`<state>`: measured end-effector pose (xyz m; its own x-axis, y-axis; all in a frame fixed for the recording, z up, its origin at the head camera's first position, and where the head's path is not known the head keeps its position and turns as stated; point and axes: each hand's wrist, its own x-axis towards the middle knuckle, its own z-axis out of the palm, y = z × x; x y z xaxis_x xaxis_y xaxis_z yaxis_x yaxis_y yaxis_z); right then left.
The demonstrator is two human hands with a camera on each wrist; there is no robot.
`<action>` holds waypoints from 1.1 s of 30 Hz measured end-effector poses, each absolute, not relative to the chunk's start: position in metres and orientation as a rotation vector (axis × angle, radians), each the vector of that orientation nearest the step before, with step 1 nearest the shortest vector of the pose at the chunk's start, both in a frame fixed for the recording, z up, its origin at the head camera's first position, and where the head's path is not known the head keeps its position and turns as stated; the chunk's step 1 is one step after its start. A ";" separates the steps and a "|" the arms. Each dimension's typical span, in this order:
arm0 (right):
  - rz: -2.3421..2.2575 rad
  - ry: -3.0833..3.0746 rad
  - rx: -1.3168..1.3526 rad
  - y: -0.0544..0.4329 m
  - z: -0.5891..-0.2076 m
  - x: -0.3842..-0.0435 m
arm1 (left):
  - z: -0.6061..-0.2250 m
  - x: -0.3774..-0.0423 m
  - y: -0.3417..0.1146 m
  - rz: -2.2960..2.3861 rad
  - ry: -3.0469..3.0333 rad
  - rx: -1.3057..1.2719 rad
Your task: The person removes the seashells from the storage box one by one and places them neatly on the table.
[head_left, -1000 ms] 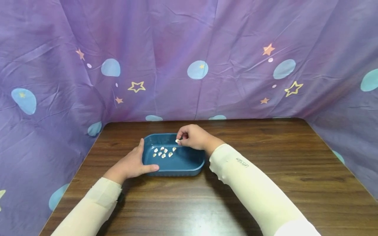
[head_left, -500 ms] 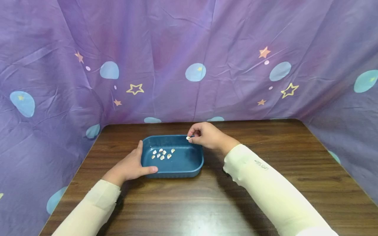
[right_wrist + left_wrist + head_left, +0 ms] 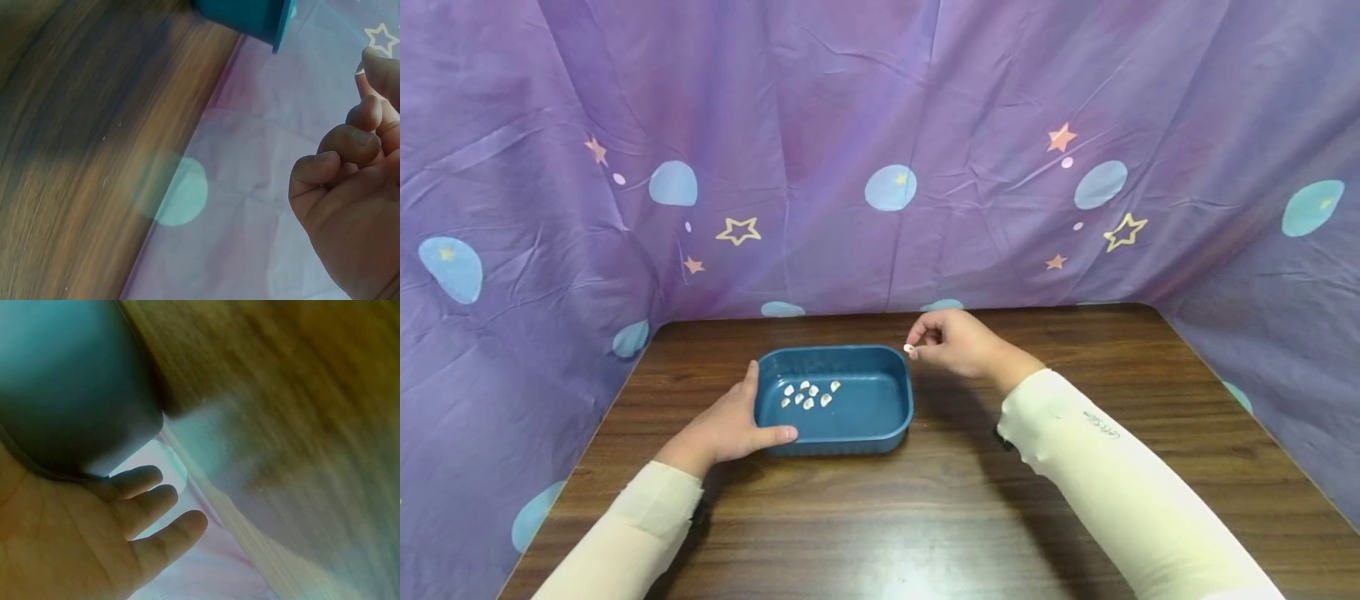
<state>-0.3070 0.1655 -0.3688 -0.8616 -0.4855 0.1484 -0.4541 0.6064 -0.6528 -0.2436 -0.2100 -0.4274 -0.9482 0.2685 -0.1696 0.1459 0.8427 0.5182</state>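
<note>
A blue rectangular tray (image 3: pixel 868 437) sits on the wooden table in the head view. Several small white shell-like pieces (image 3: pixel 808 403), some with brownish marks, lie in its left half. My left hand (image 3: pixel 727 423) spreads against the tray's left end, thumb along the front rim. In the left wrist view its other fingers (image 3: pixel 169 540) extend loosely beneath the tray's wall. Just beyond the tray's back right corner, my right hand (image 3: pixel 962 342) pinches one white shell-like piece (image 3: pixel 909 348) between thumb and forefinger. In the right wrist view, the thumb mostly covers that piece, and the remaining fingers curl inward.
The brown wooden table (image 3: pixel 1075 375) extends to both sides and in front of the tray. A purple cloth (image 3: pixel 820 250) with stars and ovals hangs behind the table's back edge and along both sides.
My right hand has moved right, from above the tray's interior to past its right end, still pinching the white piece. My left hand stays against the tray. The view has shifted slightly.
</note>
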 end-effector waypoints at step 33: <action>-0.872 2.824 -0.667 0.208 -0.417 -0.316 | -0.429 -0.245 -0.210 0.746 2.781 0.308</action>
<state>-0.3158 0.2081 -0.4171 -0.8971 -0.4412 0.0227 -0.3773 0.7383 -0.5591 -0.2452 -0.2103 -0.4285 -0.9476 0.2639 -0.1797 0.1386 0.8470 0.5132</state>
